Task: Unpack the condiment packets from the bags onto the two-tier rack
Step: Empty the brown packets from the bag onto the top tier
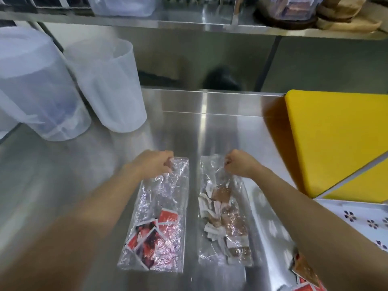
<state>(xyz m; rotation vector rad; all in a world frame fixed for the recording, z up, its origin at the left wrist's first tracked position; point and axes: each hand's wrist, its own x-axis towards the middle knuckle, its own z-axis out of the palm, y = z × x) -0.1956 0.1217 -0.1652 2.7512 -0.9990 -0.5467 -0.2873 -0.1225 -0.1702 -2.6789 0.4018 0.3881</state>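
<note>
Two clear plastic bags lay side by side, lengthwise, on a brushed stainless-steel counter (220,127) that reflected the overhead light in pale streaks. The left bag (159,217) held red and dark condiment packets (153,234) gathered at its near end; the right bag (224,213) held brown and white packets (226,215) spread along most of its length. The left hand (153,164) was closed in a pinch on the far end of the left bag, and the right hand (241,164) was closed likewise on the far end of the right bag, both forearms reaching in from the near edge. Two translucent plastic jugs (105,85) stood on the counter at far left, touching or nearly so. A yellow cutting board (340,139) lay at the right edge, and nearer to the viewer a white perforated tray (361,219) with dark flower-shaped holes. More packets (304,271) lay near the right forearm at the bottom right. Above the back of the counter ran a steel shelf (189,24) carrying a clear tub (123,5) and brown paper bags (346,13); the wall beneath it was steel panelling.
</note>
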